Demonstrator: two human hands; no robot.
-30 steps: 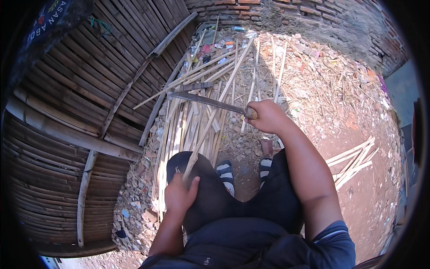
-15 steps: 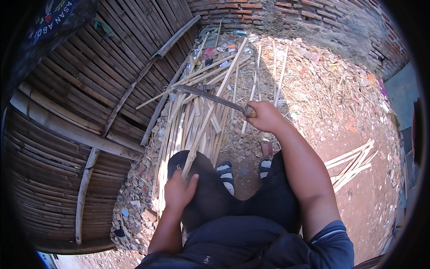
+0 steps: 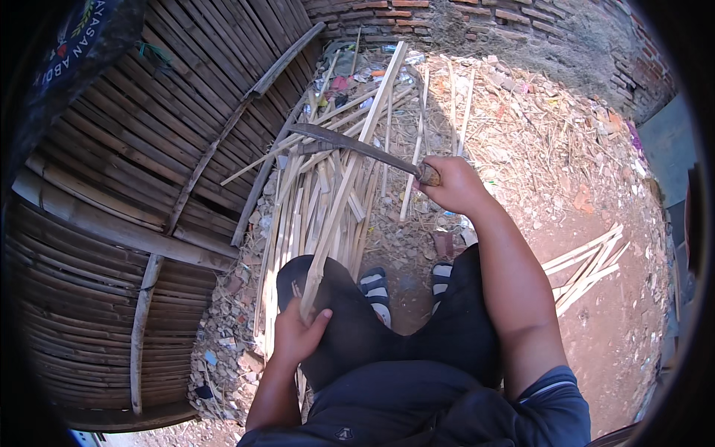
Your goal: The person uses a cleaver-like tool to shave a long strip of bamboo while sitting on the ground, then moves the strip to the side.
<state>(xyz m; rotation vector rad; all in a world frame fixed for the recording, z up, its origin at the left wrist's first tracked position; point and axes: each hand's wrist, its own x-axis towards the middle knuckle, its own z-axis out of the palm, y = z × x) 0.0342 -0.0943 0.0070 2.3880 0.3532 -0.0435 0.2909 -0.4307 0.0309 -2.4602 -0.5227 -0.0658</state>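
Observation:
A long pale wooden strip slants away from my left thigh over a heap of similar strips. My left hand is closed around its near end, beside the thigh. A machete with a dark, slightly curved blade and a short wooden handle is in my right hand, fingers wrapped round the handle. Its blade points left and crosses the strip's upper part; whether the edge touches the wood I cannot tell.
Loose strips lie piled ahead to the left, with a smaller bundle at the right. A slatted bamboo wall stands close on the left. A brick wall closes the far side. Rubble and straw cover the ground.
The machete has shifted a little away from me and to the right. The held strip's far end has moved slightly up in view, while my left hand keeps its grip near the thigh.

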